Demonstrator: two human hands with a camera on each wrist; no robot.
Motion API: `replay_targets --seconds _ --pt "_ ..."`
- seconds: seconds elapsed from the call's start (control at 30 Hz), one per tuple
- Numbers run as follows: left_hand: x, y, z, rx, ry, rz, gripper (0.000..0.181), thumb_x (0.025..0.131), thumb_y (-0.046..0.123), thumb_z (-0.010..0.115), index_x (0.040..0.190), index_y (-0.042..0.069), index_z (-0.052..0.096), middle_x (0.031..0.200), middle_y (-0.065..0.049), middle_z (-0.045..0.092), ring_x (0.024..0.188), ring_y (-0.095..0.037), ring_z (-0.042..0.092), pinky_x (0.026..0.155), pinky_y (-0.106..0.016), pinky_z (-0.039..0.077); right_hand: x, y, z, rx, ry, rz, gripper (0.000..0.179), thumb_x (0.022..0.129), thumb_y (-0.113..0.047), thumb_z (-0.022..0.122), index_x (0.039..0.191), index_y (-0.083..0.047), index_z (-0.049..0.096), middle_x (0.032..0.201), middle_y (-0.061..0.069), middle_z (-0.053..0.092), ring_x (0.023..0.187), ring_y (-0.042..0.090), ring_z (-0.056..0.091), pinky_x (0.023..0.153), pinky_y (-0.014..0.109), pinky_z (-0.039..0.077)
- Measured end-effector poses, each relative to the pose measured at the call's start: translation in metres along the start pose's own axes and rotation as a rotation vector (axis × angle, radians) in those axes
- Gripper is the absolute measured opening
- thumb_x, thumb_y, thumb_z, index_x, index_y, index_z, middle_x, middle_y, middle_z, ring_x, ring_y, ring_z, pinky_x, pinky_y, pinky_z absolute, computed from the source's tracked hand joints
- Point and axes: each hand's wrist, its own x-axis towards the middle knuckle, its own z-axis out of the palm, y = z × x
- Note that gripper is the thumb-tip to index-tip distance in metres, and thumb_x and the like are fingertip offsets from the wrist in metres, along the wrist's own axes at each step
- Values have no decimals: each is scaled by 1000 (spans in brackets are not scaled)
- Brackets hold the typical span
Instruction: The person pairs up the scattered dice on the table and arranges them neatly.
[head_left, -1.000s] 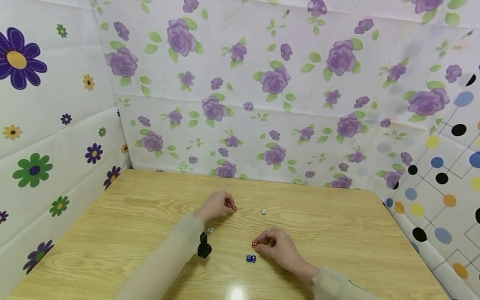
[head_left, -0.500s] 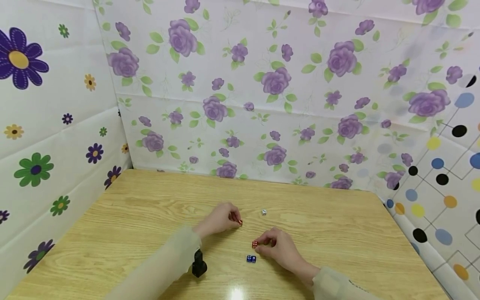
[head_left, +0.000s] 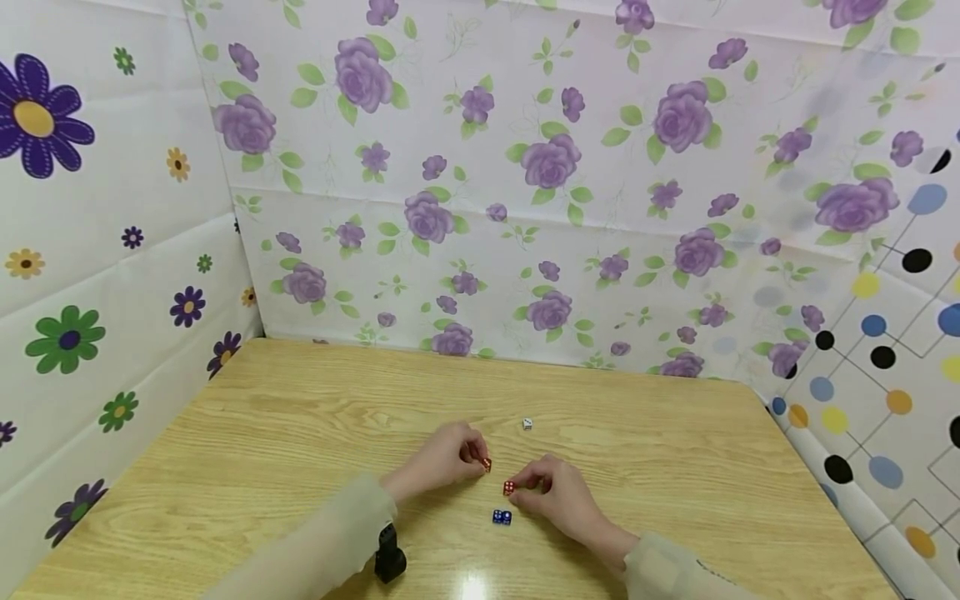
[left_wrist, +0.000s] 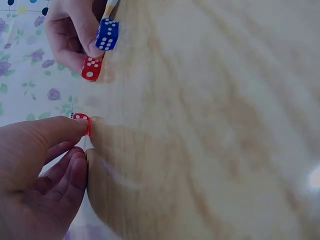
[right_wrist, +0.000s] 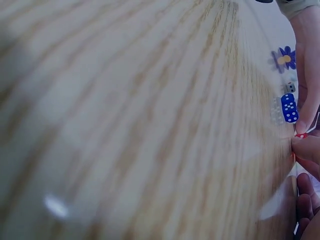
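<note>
My left hand (head_left: 447, 460) pinches a red die (head_left: 487, 465) between thumb and fingertips, just above or on the table. To its right, my right hand (head_left: 558, 500) pinches another red die (head_left: 508, 487). A small gap separates the two red dice. Side by side in front of the right hand's die lie two blue dice (head_left: 502, 517). In the left wrist view, the right hand's red die (left_wrist: 91, 68) appears close to a blue die (left_wrist: 107, 34). Fingers cover much of the left hand's red die (right_wrist: 301, 135) in the right wrist view.
A white die (head_left: 527, 423) lies farther back on the wooden table (head_left: 660, 450). Another white die (right_wrist: 290, 87) shows in the right wrist view. A black device (head_left: 390, 557) sits at the left wrist. Flower-printed cloth (head_left: 480, 208) walls the table's back.
My left hand has moved nearer and to the right, carrying its red die toward the other red die. The left arm now covers a white die seen earlier. My right hand has stayed still.
</note>
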Motion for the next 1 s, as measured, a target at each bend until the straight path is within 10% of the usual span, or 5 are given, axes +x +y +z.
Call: replay_targets --seconds 1.0 --pt "-13 8 17 2 19 0 12 79 11 80 88 11 72 90 -2 62 86 -16 59 78 -25 49 -2 0 2 -8 27 -17 10 81 -28 81 90 -26 78 88 -4 65 77 8 53 65 19 42"
